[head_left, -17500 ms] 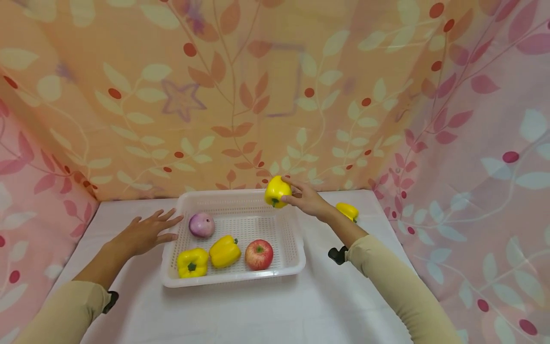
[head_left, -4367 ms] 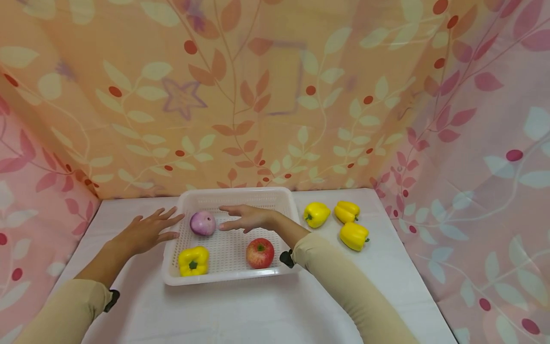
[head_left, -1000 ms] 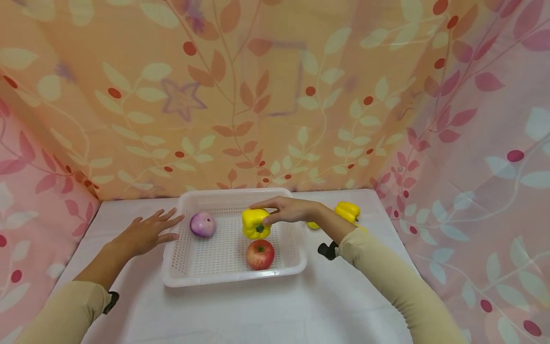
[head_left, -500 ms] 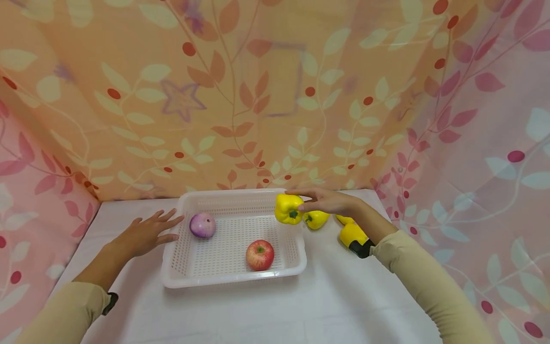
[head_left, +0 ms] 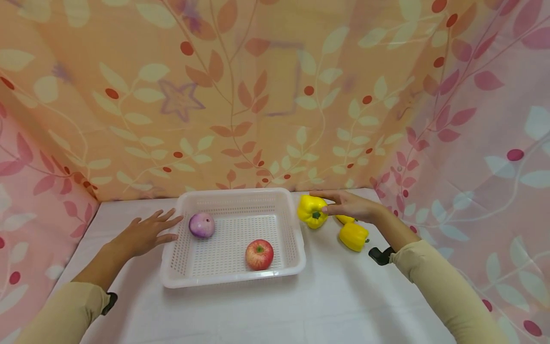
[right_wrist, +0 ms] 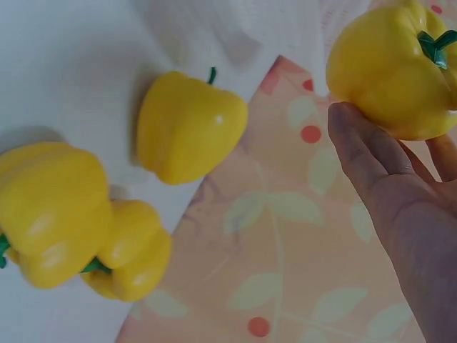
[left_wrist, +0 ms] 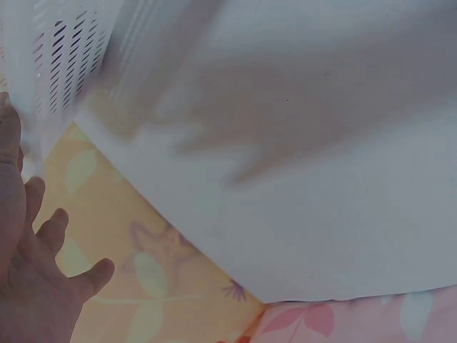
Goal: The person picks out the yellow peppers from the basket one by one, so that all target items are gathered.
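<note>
My right hand (head_left: 350, 205) pinches a yellow bell pepper (head_left: 310, 209) between fingers and thumb, held up just beyond the right wall of the white plastic basket (head_left: 234, 278). In the right wrist view this bell pepper (right_wrist: 393, 71) sits at the fingertips, clear of the table. My left hand (head_left: 148, 234) lies with spread, straight fingers at the basket's left rim. Inside the basket are a round purple-and-white, onion-like vegetable (head_left: 202, 225) at the left and a red apple (head_left: 259, 254) near the front right.
Three more yellow bell peppers lie on the white-covered table right of the basket: a near pepper (head_left: 354, 236), a far pepper (head_left: 345, 219) partly behind my hand, and a third pepper (right_wrist: 191, 127), hidden in the head view. Patterned cloth (head_left: 275, 95) walls in the table.
Bell peppers have left the basket one by one for the table at right. Over the last second my right hand carried the last one rightward out over the rim. The left hand stayed put.
</note>
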`<action>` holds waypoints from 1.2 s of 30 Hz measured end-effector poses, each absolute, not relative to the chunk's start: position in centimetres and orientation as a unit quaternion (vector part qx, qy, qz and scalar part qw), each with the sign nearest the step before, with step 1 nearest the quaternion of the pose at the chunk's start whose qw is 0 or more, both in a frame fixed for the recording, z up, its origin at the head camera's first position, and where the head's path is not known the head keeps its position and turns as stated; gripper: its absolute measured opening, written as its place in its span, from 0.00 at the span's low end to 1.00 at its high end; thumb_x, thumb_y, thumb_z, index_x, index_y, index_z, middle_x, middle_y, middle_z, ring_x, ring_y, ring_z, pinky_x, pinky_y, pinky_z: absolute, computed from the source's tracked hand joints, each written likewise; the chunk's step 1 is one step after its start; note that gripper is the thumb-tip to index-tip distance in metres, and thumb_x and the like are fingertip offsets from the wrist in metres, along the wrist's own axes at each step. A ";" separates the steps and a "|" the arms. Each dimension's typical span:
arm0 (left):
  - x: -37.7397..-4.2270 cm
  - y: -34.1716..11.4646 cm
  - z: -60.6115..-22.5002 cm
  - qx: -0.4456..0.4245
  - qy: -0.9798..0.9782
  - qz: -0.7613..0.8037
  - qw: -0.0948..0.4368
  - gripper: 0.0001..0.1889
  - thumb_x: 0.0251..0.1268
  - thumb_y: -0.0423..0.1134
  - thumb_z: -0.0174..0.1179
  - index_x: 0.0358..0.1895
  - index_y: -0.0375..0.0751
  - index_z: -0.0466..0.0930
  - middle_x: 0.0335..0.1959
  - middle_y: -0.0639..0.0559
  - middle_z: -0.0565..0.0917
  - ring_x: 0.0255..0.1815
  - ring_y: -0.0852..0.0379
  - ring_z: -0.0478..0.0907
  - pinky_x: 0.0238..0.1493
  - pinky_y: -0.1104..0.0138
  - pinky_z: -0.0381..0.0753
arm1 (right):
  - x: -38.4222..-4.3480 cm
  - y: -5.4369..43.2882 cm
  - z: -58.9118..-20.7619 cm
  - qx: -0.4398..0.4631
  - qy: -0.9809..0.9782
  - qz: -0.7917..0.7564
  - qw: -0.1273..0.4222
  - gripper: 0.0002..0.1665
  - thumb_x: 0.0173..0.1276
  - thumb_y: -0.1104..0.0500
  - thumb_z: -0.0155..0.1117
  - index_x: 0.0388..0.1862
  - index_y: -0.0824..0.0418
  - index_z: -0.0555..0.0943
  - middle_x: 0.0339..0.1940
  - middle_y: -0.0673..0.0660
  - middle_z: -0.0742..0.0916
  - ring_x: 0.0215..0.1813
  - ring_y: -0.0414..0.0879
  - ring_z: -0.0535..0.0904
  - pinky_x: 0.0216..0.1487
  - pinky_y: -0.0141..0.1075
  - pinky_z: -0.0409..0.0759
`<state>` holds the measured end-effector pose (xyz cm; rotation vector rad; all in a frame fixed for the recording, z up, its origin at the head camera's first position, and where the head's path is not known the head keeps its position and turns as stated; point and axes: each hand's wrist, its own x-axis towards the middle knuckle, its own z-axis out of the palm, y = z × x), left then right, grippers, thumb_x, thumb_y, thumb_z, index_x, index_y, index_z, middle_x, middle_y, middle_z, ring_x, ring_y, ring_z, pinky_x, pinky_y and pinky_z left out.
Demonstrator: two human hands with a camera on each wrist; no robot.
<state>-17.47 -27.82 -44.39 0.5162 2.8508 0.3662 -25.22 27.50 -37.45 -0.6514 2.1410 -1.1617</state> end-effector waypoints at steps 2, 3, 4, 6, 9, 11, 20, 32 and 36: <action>-17.5 -27.9 -44.4 0.176 0.970 0.124 0.111 0.36 0.69 0.61 0.56 0.75 0.47 0.64 0.77 0.33 0.57 0.75 0.25 0.50 0.62 0.23 0.45 | -24.9 28.2 -38.0 -0.223 0.818 -0.433 0.307 0.38 0.73 0.52 0.61 0.79 0.52 0.61 0.77 0.56 0.68 0.74 0.57 0.65 0.71 0.65 0.60; -17.5 -27.9 -44.5 0.177 0.970 0.123 0.111 0.37 0.69 0.61 0.55 0.75 0.47 0.64 0.77 0.33 0.57 0.75 0.25 0.50 0.62 0.22 0.45 | -24.8 28.5 -38.3 -0.215 0.820 -0.431 0.310 0.39 0.73 0.52 0.61 0.79 0.53 0.60 0.76 0.57 0.69 0.71 0.58 0.67 0.71 0.64 0.61; -17.5 -27.9 -44.5 0.177 0.970 0.122 0.111 0.37 0.69 0.61 0.55 0.75 0.47 0.64 0.77 0.33 0.57 0.75 0.25 0.50 0.62 0.22 0.46 | -24.6 28.8 -38.6 -0.208 0.821 -0.431 0.312 0.39 0.73 0.52 0.61 0.79 0.53 0.60 0.75 0.57 0.70 0.70 0.57 0.69 0.70 0.63 0.64; -17.5 -27.9 -44.5 0.178 0.970 0.121 0.110 0.37 0.69 0.61 0.56 0.75 0.47 0.64 0.77 0.33 0.58 0.74 0.25 0.50 0.61 0.22 0.46 | -24.3 29.5 -39.3 -0.194 0.824 -0.432 0.312 0.39 0.73 0.51 0.62 0.79 0.53 0.60 0.74 0.58 0.71 0.68 0.57 0.71 0.69 0.61 0.67; -17.5 -27.8 -44.4 0.178 0.970 0.121 0.110 0.36 0.69 0.61 0.56 0.75 0.47 0.64 0.77 0.33 0.58 0.74 0.25 0.50 0.61 0.22 0.46 | -23.8 30.5 -40.5 -0.175 0.826 -0.435 0.314 0.40 0.72 0.51 0.62 0.79 0.53 0.60 0.76 0.60 0.68 0.70 0.59 0.68 0.70 0.61 0.65; -17.5 -27.8 -44.4 0.178 0.970 0.121 0.109 0.36 0.69 0.60 0.56 0.75 0.47 0.64 0.77 0.33 0.58 0.74 0.25 0.50 0.61 0.22 0.46 | -23.5 31.1 -41.4 -0.158 0.829 -0.434 0.315 0.41 0.71 0.50 0.64 0.79 0.51 0.60 0.77 0.60 0.64 0.73 0.60 0.64 0.72 0.63 0.61; -17.5 -27.8 -44.4 0.174 0.971 0.121 0.111 0.36 0.69 0.60 0.56 0.75 0.47 0.64 0.77 0.33 0.57 0.75 0.25 0.50 0.62 0.22 0.45 | -22.2 32.7 -44.6 -0.132 0.822 -0.454 0.318 0.41 0.71 0.52 0.64 0.79 0.54 0.61 0.81 0.63 0.55 0.78 0.63 0.53 0.74 0.63 0.54; -17.3 -27.6 -44.1 0.171 0.971 0.121 0.112 0.35 0.70 0.58 0.56 0.75 0.46 0.64 0.77 0.34 0.57 0.75 0.25 0.49 0.62 0.23 0.45 | -21.0 32.3 -47.7 -0.125 0.833 -0.458 0.284 0.39 0.69 0.55 0.67 0.77 0.54 0.66 0.78 0.61 0.64 0.74 0.64 0.59 0.71 0.71 0.51; -17.2 -27.5 -43.9 0.170 0.971 0.126 0.114 0.35 0.70 0.58 0.56 0.75 0.46 0.64 0.77 0.33 0.57 0.75 0.25 0.49 0.62 0.23 0.44 | -20.8 32.4 -48.7 -0.132 0.838 -0.455 0.273 0.41 0.67 0.56 0.69 0.77 0.57 0.65 0.77 0.60 0.67 0.77 0.66 0.56 0.70 0.73 0.49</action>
